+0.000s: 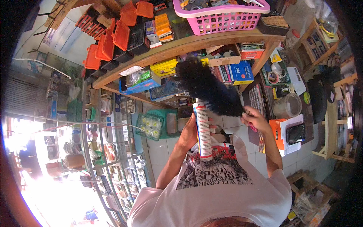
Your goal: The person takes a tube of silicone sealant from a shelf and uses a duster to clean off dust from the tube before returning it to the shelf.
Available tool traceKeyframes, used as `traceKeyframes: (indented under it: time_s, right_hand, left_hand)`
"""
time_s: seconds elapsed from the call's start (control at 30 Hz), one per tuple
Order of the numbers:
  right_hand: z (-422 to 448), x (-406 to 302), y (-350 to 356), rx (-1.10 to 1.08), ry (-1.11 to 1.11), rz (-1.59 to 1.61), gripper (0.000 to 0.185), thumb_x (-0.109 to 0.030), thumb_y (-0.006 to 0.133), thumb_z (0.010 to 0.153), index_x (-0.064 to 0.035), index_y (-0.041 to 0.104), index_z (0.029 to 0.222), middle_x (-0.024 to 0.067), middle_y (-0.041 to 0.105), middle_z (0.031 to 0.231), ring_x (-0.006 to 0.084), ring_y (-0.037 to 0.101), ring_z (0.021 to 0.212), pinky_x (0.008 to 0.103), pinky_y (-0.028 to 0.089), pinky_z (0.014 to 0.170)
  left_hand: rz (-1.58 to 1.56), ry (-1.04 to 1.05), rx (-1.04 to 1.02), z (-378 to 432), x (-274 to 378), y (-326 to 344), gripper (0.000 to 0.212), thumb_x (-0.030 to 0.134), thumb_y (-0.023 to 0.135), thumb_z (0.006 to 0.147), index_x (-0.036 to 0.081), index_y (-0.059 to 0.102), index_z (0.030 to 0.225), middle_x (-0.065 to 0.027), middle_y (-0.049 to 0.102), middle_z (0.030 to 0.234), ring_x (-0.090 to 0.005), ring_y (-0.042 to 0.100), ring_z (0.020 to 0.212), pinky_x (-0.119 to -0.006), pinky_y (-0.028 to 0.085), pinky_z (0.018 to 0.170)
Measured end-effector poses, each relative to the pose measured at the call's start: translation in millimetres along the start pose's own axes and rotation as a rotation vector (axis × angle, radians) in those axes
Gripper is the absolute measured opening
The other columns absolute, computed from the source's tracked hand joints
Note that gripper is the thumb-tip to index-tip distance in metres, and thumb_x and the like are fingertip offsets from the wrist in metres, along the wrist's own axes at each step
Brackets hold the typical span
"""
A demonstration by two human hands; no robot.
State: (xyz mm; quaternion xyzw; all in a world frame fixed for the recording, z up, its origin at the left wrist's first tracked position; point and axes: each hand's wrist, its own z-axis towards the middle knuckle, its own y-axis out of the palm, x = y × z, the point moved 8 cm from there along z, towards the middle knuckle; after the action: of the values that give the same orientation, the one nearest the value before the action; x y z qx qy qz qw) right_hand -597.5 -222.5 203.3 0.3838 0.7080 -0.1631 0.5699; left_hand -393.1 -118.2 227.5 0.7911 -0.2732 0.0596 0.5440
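My left hand grips a white sealant cartridge with printed text and coloured stripes. The cartridge stands nearly upright before my chest, its nozzle end pointing towards the shelves. In my right hand is a black feather duster, held near the base of its feathers, with a bit of pink handle showing below the fingers. The feathers reach up and left, past the cartridge's tip and in front of the lower shelf. Whether they touch the cartridge cannot be told.
A wooden shelf unit carries a pink plastic basket and orange-lidded bins. Beneath are a blue 3M box and a yellow box. A green crate stands left; a clear jar and papers lie right.
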Motion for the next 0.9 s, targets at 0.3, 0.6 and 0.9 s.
traceKeyframes:
  time_s: [0.3, 0.6, 0.9]
  right_hand:
    - [-26.6, -11.1, -25.4, -0.113, 0.056, -0.188, 0.02, -0.014, 0.057, 0.093, 0.0013, 0.059, 0.105, 0.0012, 0.056, 0.073, 0.0059, 0.047, 0.063, 0.022, 0.039, 0.057]
    - [-47.2, -24.1, -49.7, 0.123, -0.014, -0.534, 0.024, -0.016, 0.066, 0.088, 0.0054, 0.064, 0.099, 0.0019, 0.061, 0.069, 0.0068, 0.052, 0.064, 0.0251, 0.045, 0.06]
    - [-67.3, -29.4, -42.8, -0.155, 0.016, -0.662, 0.025, -0.013, 0.07, 0.083, 0.0022, 0.066, 0.103, 0.0135, 0.071, 0.082, 0.0068, 0.061, 0.073, 0.0274, 0.049, 0.064]
  left_hand:
    - [0.207, 0.186, 0.058, 2.7, 3.1, -49.2, 0.04, 0.036, 0.046, 0.098, 0.011, 0.044, 0.129, -0.0033, 0.061, 0.101, -0.0178, 0.061, 0.09, -0.034, 0.052, 0.081]
    - [-0.131, 0.065, -0.131, 8.7, 8.3, -14.1, 0.075, 0.07, 0.029, 0.089, 0.007, 0.042, 0.128, -0.0122, 0.055, 0.121, -0.0324, 0.054, 0.111, -0.051, 0.04, 0.099]
    - [-0.281, 0.105, -0.021, 4.5, 13.2, -12.1, 0.084, 0.071, 0.027, 0.088, 0.004, 0.038, 0.139, -0.0194, 0.047, 0.137, -0.038, 0.046, 0.123, -0.052, 0.035, 0.104]
